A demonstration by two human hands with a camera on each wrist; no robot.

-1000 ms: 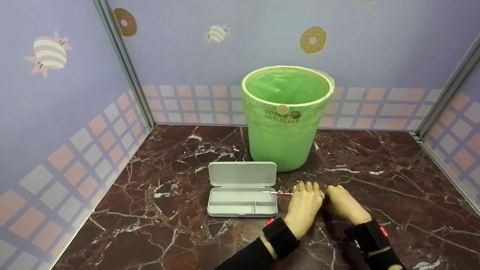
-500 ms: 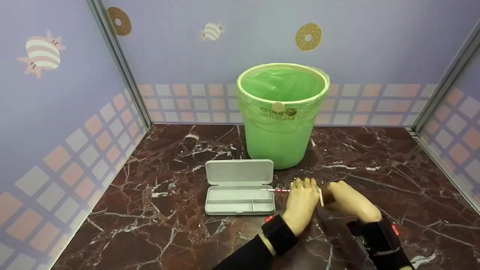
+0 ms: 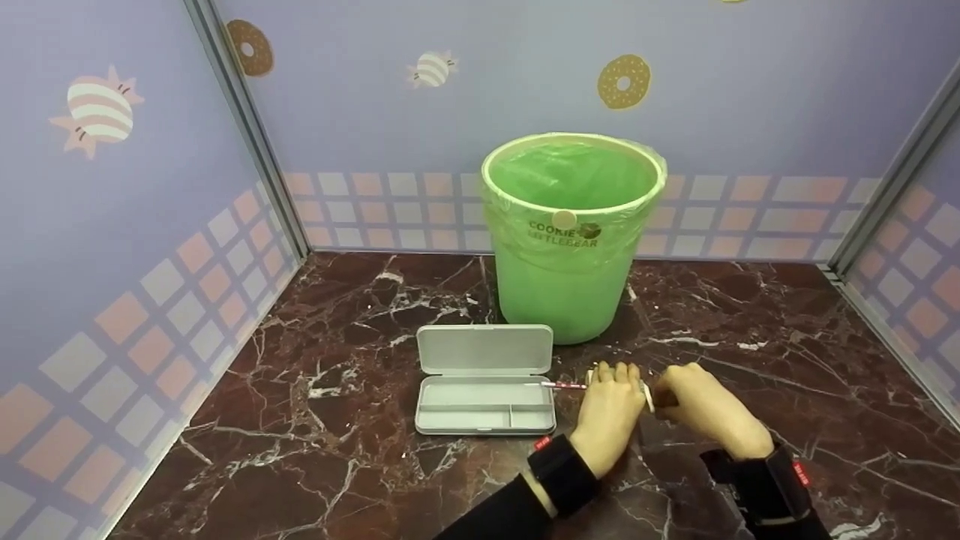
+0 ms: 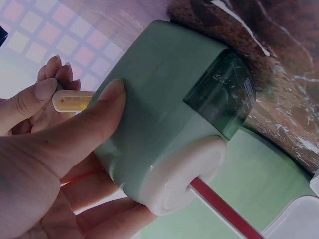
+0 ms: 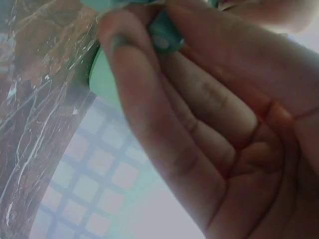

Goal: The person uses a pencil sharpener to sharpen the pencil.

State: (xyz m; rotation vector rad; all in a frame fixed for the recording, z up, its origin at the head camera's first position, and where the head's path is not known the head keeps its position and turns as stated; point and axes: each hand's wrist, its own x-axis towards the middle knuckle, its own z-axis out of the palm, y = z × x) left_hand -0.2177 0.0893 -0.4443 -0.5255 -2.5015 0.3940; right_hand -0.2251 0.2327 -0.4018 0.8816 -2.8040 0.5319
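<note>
A green crank pencil sharpener (image 4: 149,89) with a white front collar is gripped by my left hand (image 3: 611,409), thumb along one side and fingers around the other. From the collar's hole sticks a red-and-white pencil (image 4: 219,206); in the head view its outer end overlaps the pencil case's right side. On the sharpener's far side, my right hand (image 3: 709,409) pinches the green knob (image 5: 167,37) of the crank (image 4: 72,100) between thumb and fingers. A dark see-through shavings drawer (image 4: 222,92) shows on the sharpener. In the head view my left hand covers most of the sharpener.
Left of the hands, a grey pencil case (image 3: 465,415) lies with its lid up, showing divided compartments. Behind it stands a green trash bin (image 3: 562,285) lined with a clear bag. Patterned panels (image 3: 375,112) wall in the dark marbled table (image 3: 300,465).
My right hand has shifted right with the crank, whose pale arm now shows beside the sharpener. My left hand keeps its grip in nearly the same spot.
</note>
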